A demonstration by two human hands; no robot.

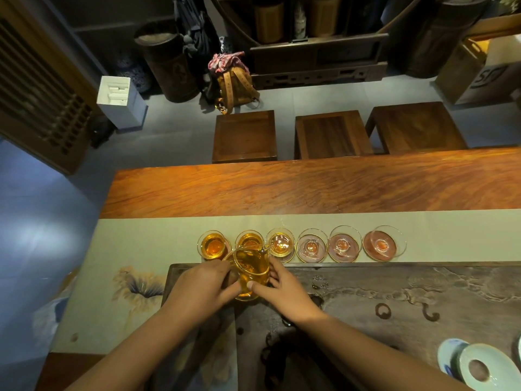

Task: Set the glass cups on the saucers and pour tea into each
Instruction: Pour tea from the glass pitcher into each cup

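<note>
You stand at a long wooden table (310, 187) with a pale runner (158, 238) along it. On the runner, just beyond the dark tea tray (394, 294), six glass cups (342, 245) sit on saucers (379, 246) in a row. Your left hand (203, 286) and right hand (284, 289) both grip the glass pitcher (251, 273) of tea, tilted over the tray's far edge toward the third cup from the left. Three stools (332, 135) stand beyond the table.
</note>
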